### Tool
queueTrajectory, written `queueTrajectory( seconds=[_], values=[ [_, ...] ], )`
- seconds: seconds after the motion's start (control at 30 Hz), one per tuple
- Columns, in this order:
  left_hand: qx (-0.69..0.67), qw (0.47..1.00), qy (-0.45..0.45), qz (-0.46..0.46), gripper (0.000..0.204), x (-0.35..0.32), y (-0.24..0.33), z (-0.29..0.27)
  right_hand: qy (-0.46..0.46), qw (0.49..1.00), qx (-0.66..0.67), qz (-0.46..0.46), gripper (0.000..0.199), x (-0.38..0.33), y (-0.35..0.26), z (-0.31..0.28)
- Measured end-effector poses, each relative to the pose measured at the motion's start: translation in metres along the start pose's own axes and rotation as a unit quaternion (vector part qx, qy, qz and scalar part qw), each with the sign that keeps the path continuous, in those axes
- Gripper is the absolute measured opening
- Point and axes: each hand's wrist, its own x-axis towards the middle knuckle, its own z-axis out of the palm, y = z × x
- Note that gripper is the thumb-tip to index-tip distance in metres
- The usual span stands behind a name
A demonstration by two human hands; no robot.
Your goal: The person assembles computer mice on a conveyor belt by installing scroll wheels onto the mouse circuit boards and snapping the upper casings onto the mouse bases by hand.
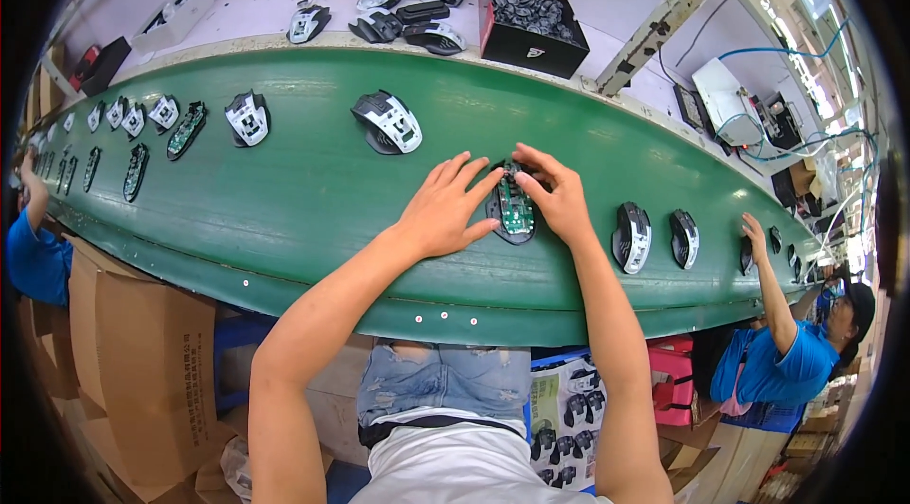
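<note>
In front of me on the green conveyor belt point(313, 172) lies a black computer mouse base with a green circuit board point(517, 210) in it. My left hand point(443, 208) is at its left side, fingers spread, with the thumb at the lower left edge and the index fingertip near the upper end of the board. My right hand point(559, 196) curls over the upper right end, thumb and index finger closed on it. The fingers partly cover that end. To the right lie two black-and-white mice, a nearer mouse point(632, 238) and a farther mouse point(684, 238).
A black-and-white mouse point(387, 122) lies up and left on the belt, with several more shells and circuit boards beyond. On the back ledge are a pile of mouse parts point(408, 11) and a black box of small dark parts point(536, 25). Co-workers' hands point(754, 237) reach in at both ends.
</note>
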Motion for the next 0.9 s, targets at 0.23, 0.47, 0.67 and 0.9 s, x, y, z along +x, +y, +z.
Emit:
queueTrajectory(
  seconds=[0.23,0.47,0.67,0.9],
  values=[
    [-0.001,1.0,0.002,0.01,0.07,-0.001,0.001,-0.003,-0.042,0.998,0.037,0.01,0.022,0.003,-0.002,-0.003],
    [0.0,1.0,-0.007,0.015,0.071,0.0,0.001,-0.003,0.015,0.992,0.107,0.068,0.023,-0.001,0.0,-0.004],
    [0.0,1.0,-0.013,0.018,0.072,-0.003,-0.001,-0.006,-0.03,0.998,0.051,0.037,0.018,0.001,-0.002,-0.005],
    [0.009,0.999,-0.019,0.025,0.073,-0.002,0.0,-0.007,-0.076,0.986,-0.145,-0.006,0.021,0.01,-0.032,-0.014]
  ],
)
